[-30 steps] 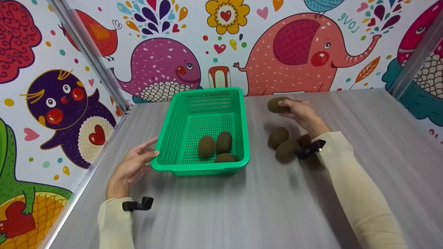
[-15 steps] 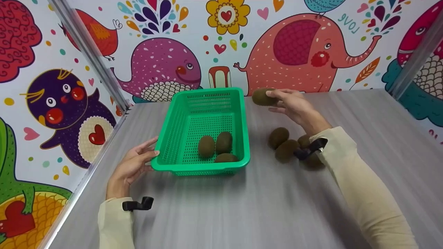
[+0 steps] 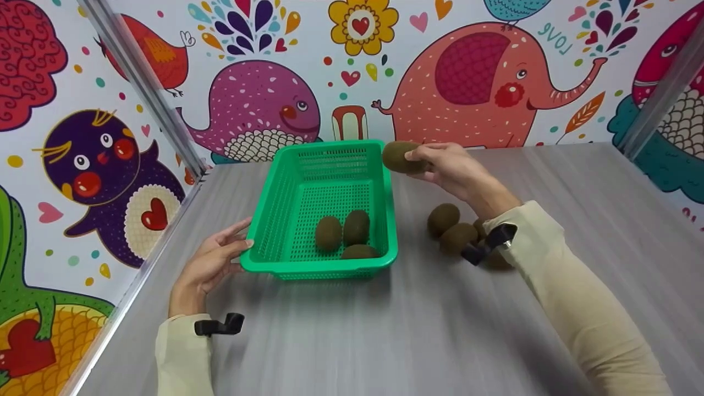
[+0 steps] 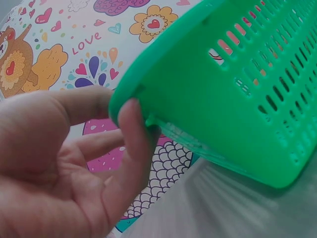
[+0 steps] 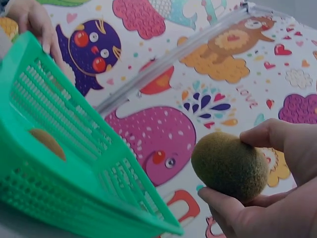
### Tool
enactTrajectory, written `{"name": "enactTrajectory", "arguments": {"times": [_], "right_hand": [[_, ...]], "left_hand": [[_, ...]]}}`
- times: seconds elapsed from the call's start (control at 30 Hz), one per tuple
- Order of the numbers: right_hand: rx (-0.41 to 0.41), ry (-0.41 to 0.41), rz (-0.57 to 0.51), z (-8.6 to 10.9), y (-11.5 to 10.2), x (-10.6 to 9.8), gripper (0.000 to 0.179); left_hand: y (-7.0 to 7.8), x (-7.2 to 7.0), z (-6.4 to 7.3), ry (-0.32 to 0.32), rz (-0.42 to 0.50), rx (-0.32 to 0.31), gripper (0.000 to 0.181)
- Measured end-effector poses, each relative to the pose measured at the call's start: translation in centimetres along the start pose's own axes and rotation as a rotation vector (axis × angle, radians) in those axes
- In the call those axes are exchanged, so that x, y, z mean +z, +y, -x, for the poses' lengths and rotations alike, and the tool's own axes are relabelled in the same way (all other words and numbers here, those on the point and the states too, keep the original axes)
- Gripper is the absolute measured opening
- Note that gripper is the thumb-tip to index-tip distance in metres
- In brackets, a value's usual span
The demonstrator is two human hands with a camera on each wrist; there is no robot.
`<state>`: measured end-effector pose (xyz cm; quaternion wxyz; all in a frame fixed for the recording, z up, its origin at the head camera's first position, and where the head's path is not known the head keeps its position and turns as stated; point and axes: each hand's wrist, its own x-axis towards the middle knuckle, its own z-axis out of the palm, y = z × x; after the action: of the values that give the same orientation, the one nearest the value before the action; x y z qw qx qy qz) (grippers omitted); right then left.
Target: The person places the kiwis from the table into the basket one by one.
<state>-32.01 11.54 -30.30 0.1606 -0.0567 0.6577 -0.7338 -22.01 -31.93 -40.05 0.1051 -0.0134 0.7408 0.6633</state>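
Note:
A green plastic basket (image 3: 319, 265) with slotted walls stands on the table, holding three brown kiwis, one of them a kiwi (image 3: 328, 234) lying upright along the basket's length. My left hand (image 3: 212, 264) pinches the rim at its near left corner; in the left wrist view the thumb and fingers (image 4: 136, 144) meet that edge. Between the thumb and fingers of my right hand (image 3: 456, 173) is another kiwi (image 3: 403, 157), raised near the basket's far right rim. The right wrist view shows this kiwi (image 5: 230, 166) fully, apart from the basket wall.
Several more kiwis (image 3: 457, 238) lie in a group on the grey table (image 3: 341, 341) right of the basket, partly hidden by my right wrist and its black camera mount (image 3: 489, 243). Printed cartoon walls (image 3: 467, 82) close off the back and left side.
My right hand has carried its kiwi leftward from above the loose group to the basket's right rim. The left hand and the basket have stayed in place.

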Motion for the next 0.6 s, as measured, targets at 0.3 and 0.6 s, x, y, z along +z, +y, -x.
{"name": "enactTrajectory", "arguments": {"times": [0.3, 0.6], "right_hand": [[0.04, -0.027, 0.06, 0.5, -0.1, 2.0, 0.055], [0.036, -0.111, 0.133, 0.8, 0.6, 4.0, 0.047]], "left_hand": [[0.1, 0.0, 0.0, -0.009, 0.016, -0.005, 0.068], [0.0, 0.0, -0.2, -0.002, 0.025, -0.019, 0.067]]}}
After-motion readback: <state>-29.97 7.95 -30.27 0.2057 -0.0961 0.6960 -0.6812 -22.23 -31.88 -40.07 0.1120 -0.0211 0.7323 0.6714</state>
